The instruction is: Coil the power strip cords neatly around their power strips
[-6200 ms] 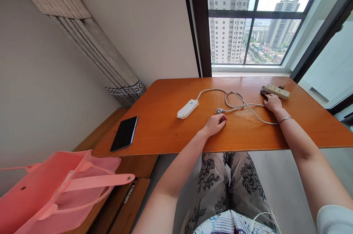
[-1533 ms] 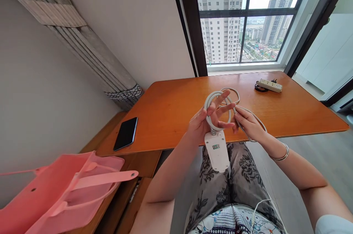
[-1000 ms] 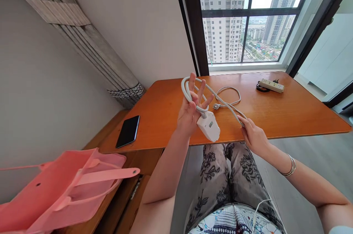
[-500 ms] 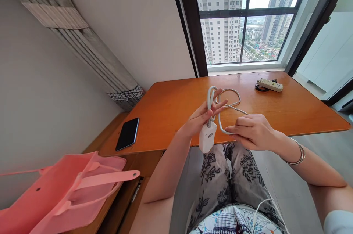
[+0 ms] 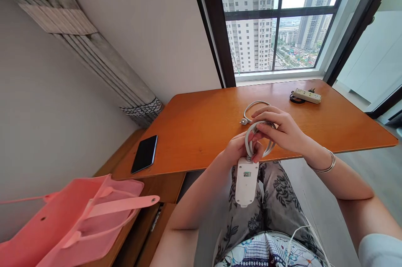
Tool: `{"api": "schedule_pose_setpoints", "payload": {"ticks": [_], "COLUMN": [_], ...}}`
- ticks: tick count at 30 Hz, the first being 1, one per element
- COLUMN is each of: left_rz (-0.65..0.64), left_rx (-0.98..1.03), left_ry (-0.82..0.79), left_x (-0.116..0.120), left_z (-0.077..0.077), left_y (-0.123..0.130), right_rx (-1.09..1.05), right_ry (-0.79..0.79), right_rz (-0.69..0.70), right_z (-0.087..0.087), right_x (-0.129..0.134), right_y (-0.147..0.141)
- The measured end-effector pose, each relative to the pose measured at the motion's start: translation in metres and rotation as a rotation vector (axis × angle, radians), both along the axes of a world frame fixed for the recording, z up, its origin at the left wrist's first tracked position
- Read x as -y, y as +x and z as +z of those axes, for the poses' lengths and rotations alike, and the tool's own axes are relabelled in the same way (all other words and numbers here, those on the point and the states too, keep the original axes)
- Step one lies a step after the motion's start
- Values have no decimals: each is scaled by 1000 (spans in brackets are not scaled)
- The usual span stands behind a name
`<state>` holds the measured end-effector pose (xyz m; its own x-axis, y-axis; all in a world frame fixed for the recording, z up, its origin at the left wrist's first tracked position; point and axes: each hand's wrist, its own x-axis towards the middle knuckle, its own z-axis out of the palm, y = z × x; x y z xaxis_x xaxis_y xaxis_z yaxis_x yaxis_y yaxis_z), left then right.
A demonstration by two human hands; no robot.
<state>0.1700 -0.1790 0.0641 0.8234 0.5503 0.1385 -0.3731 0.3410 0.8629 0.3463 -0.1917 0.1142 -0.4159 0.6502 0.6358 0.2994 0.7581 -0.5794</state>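
A white power strip [image 5: 246, 183] hangs by its cord over my lap, its labelled face toward me. My left hand [image 5: 240, 147] is closed around the coiled white cord [image 5: 248, 138] just above the strip's body. On the other side of the loops, my right hand [image 5: 279, 128] pinches the same cord between thumb and fingers. A free length of cord with a plug [image 5: 244, 121] at its end rests on the wooden table [image 5: 194, 133] behind my hands.
At the table's far right lies another power strip [image 5: 307, 96] with a black cord. A dark phone [image 5: 144, 154] lies near the left edge. The open pink bag [image 5: 78, 216] sits at lower left. Beyond the table is a window [image 5: 279, 40].
My right hand has moved up and left to my left hand, adding cord to the coil. My left hand has closed, and the power strip has turned and hangs lower. The plug now shows.
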Motion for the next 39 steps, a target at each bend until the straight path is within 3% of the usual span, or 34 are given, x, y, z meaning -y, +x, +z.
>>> {"api": "schedule_pose_setpoints", "payload": {"ticks": [6, 11, 17, 25, 29, 35, 39], "left_rz": [137, 146, 181, 204, 185, 112, 99], "left_rx": [178, 121, 143, 179, 155, 173, 145], "left_ry": [-191, -291, -265, -334, -304, -190, -149], "left_x": [6, 5, 7, 10, 11, 12, 10], "left_z": [10, 10, 8, 7, 6, 6, 6], "left_y": [-3, -8, -8, -12, -17, -19, -16], "right_rx": [-183, -326, -461, -310, -300, -532, -671], "right_ry": [-551, -758, -794, -754, -692, -819, -855], "right_rz": [183, 252, 279, 191, 238, 426, 410], "right_z": [-12, -23, -37, -41, -45, -48, -46], "right_x": [-12, -11, -9, -6, -4, 0, 1], "right_y": [10, 13, 13, 12, 12, 7, -1]}}
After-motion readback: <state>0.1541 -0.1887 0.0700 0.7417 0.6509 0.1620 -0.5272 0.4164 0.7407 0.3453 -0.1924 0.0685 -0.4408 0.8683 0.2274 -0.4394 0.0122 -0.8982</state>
